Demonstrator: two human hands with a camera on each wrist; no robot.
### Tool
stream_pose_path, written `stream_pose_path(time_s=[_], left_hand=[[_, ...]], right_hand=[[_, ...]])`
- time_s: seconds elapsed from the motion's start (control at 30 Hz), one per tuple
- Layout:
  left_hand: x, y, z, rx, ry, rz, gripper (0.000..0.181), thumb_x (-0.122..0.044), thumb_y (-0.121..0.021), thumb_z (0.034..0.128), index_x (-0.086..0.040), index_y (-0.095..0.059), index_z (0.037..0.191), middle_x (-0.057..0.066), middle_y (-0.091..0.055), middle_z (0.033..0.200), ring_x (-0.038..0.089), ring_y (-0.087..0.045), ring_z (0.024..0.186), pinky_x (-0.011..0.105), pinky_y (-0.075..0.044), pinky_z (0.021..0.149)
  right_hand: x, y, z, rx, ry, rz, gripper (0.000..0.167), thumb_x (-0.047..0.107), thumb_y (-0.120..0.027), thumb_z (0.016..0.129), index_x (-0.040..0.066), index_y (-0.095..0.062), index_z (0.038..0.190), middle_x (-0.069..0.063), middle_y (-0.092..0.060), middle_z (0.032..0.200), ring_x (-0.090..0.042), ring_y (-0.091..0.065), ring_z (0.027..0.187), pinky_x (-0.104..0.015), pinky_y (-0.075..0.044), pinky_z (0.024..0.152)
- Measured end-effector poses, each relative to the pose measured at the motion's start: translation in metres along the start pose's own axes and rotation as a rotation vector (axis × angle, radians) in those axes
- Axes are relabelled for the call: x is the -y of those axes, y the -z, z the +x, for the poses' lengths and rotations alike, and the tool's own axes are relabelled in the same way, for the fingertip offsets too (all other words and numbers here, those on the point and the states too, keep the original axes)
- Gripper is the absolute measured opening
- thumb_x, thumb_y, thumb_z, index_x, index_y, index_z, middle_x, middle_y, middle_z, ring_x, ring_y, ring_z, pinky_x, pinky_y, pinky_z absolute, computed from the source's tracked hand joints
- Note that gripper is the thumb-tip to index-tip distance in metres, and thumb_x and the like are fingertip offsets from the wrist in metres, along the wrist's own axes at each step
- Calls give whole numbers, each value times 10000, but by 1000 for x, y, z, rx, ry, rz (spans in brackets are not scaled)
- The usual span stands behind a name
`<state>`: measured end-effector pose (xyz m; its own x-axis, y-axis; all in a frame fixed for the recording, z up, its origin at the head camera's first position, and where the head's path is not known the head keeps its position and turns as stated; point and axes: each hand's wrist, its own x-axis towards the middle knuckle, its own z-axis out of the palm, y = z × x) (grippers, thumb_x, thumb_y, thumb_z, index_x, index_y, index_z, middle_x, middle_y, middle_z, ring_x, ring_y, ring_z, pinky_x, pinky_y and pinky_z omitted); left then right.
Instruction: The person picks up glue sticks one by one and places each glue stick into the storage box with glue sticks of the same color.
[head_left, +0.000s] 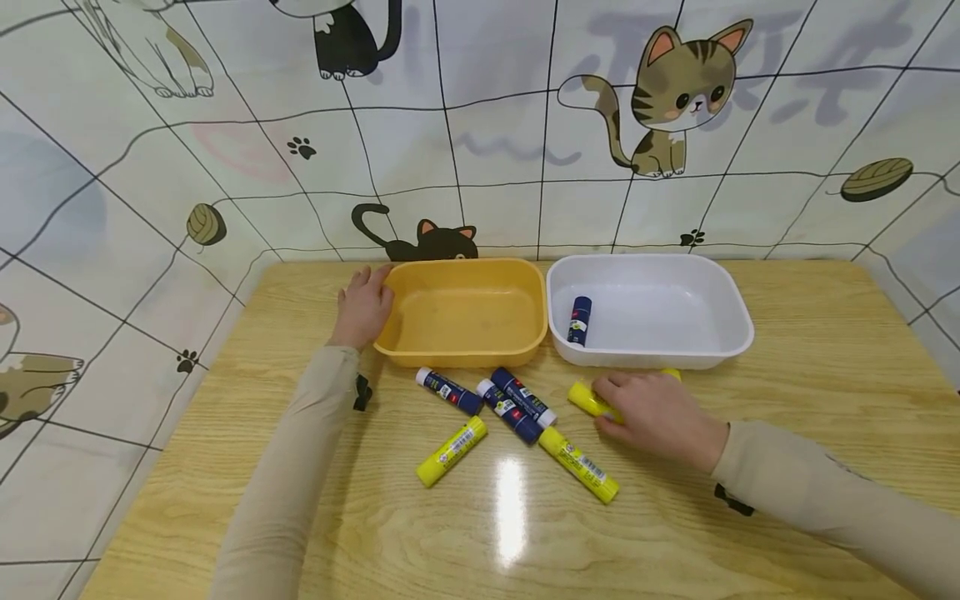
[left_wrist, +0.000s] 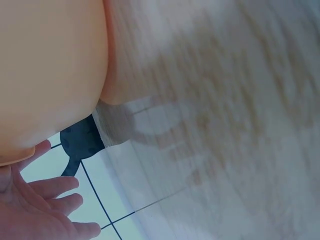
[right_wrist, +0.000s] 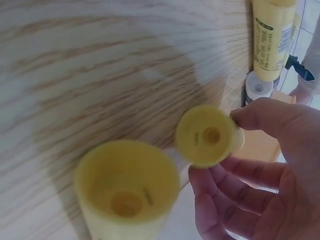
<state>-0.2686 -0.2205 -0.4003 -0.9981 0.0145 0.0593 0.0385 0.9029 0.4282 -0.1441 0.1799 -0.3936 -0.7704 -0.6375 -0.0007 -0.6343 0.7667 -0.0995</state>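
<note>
The yellow glue stick (head_left: 587, 398) at your right hand (head_left: 660, 417) lies just in front of the white tray (head_left: 652, 358), near its left half. You have it between thumb and fingertips — a light pinch, the fingers curled in only as far as the barrel's width. Its long axis runs nearly in line with your right forearm, one end poking out to the left past your thumb and the other pointing back at your wrist; the tray wall is just beyond, on the far side. Whether it is clear of the table, you cannot tell.

A second yellow glue stick (head_left: 672, 375) shows past your knuckles, mostly hidden by the hand; the wrist view has it beside the pinched one, apart from your fingertips.

To the left on the table, two more yellow sticks (head_left: 579, 465) lie among three navy glue sticks (head_left: 450, 392). Another navy stick (head_left: 579, 321) is inside the white tray, by its left wall.

Your left hand (head_left: 363, 308) is well apart from the pinched stick — at the left end of the orange tray (head_left: 461, 358), touching it, fingers loosely extended, with no glue stick in them.
</note>
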Motion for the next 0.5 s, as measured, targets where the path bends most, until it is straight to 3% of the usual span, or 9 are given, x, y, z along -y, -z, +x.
stream_pose_path(time_s=[0.27,0.5], left_hand=[[0,0,0,-4,-9,-8,483,-184,-319,1001,-76,-397,1465,280,-310,1488,446,-192,1394,663,-117,1060],[1,-1,1,-3,-13,-18,483,-175,-321,1001,-74,-392,1468,271,-347,1472,456,-202,1387,667,-129,1055]], right_hand=[[2,4,-2,32,4,28,337,287,-756,813,79,-659,1060,6,-580,821,-83,-443,577,-240,-426,505],[2,13,-4,-11,12,52,340,273,-751,810,67,-652,1062,-2,-598,837,-93,-458,588,-257,-418,498]])
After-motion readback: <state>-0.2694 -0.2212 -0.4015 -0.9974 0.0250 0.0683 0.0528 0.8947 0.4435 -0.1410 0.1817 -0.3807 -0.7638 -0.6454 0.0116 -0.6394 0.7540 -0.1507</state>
